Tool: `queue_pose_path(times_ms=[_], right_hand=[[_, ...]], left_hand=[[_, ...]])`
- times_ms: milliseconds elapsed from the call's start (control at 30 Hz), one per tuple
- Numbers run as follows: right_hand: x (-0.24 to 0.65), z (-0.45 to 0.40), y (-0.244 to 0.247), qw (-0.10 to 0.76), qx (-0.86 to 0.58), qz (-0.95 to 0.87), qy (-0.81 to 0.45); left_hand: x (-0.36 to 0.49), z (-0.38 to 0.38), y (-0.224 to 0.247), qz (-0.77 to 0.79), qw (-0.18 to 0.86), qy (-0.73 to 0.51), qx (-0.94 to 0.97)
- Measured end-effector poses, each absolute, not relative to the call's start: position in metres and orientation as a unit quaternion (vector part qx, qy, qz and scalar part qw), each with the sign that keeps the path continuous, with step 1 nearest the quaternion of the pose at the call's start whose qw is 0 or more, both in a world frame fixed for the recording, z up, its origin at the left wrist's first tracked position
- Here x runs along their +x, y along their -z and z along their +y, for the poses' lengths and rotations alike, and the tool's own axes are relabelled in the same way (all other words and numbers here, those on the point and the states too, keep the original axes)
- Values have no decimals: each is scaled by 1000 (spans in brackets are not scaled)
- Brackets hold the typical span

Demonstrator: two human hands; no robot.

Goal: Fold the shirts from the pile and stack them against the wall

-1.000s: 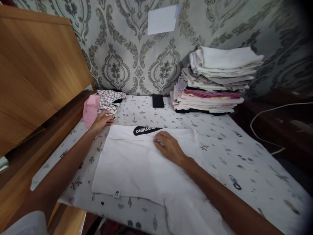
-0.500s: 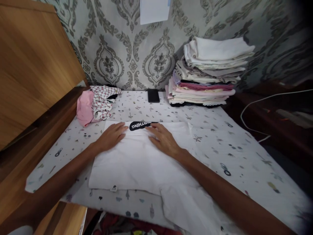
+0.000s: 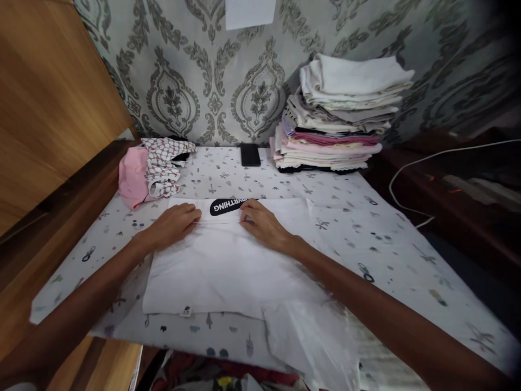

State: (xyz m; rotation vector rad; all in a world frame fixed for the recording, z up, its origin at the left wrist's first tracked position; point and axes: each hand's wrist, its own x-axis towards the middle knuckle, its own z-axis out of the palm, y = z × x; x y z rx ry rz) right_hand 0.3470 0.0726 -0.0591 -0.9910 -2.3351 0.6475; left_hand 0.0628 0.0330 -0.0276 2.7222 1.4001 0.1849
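Observation:
A white T-shirt lies spread on the patterned sheet, with a folded strip along its far edge. A black patch with white lettering shows on that strip, partly covered by fingers. My left hand has its fingers curled onto the cloth left of the patch. At the patch's right end, my right hand pinches the folded edge between thumb and fingers. A small label sticks out at the near left hem, and a loose part of the shirt trails toward the near right.
A tall stack of folded clothes stands by the wall at the back right. Crumpled pink and patterned clothes lie at the back left, beside a wooden board. A black phone-like object rests between them. A white cable hangs at the right.
My fingers have gone from lying stretched on the cloth to curling and gripping its far edge. My left hand has shifted slightly left. The whole view has shifted a little.

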Motion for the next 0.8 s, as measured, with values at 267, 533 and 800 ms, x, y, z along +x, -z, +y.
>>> queue_pose_path(times_ms=[267, 533, 800], right_hand=[[349, 70, 65, 279, -328, -868, -245], [351, 77, 69, 255, -323, -895, -175], [370, 63, 74, 204, -338, -912, -108]], left_hand=[[108, 41, 37, 423, 66, -88, 899], [96, 43, 34, 429, 85, -80, 896], [24, 24, 25, 525, 63, -24, 849]])
